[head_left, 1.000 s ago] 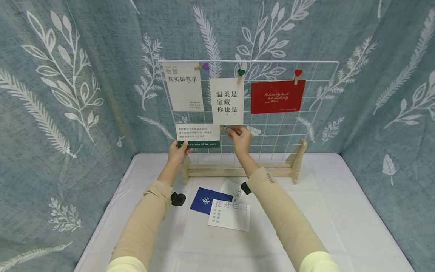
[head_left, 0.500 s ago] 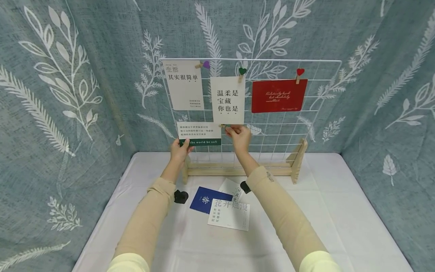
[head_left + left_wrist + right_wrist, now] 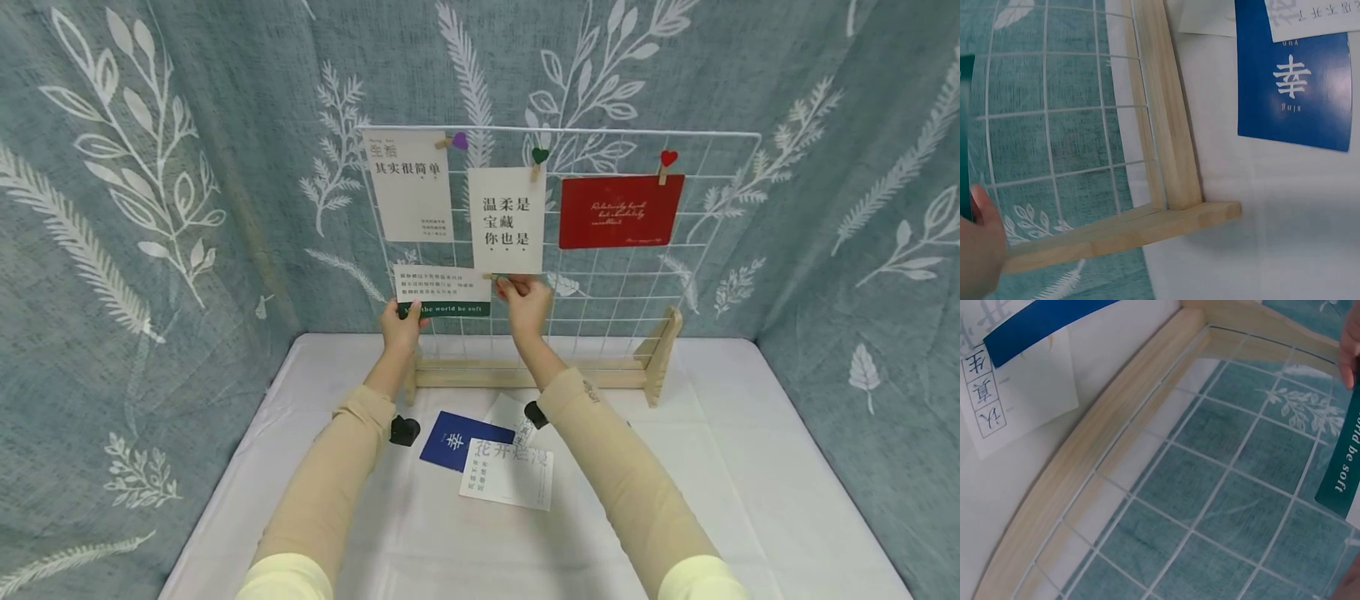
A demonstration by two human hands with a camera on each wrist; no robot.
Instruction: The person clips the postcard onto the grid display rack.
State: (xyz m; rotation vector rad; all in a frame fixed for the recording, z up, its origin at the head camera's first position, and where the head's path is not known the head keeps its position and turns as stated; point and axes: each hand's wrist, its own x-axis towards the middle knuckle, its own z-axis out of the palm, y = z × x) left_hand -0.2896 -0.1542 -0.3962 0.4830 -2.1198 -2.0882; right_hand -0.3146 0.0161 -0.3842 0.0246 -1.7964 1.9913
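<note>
My left hand [image 3: 402, 327] pinches the lower left corner of a white card with a green band [image 3: 444, 292]. That card stands against the left part of a white wire grid [image 3: 600, 300], and its green end also shows in the right wrist view. At the card's upper right edge, my right hand [image 3: 529, 304] pinches a small wooden clip [image 3: 488, 276] with a green piece, mostly hidden by the fingers. Whether the clip bites the card cannot be told. Just above the right hand hangs a white card with large black characters [image 3: 507, 221], under a green heart clip [image 3: 539, 157].
Also on the grid are a white card [image 3: 408, 196] with a purple heart clip [image 3: 459, 141] and a red card [image 3: 622, 212] with a red heart clip [image 3: 668, 158]. A wooden base [image 3: 525, 379] bears the grid. Blue [image 3: 450, 442] and white cards [image 3: 506, 483] overlap on the table.
My left hand and the green-banded card have risen slightly against the grid. The right hand stays nearly in place with the clip, close to the card's edge. The head view has shifted a little.
</note>
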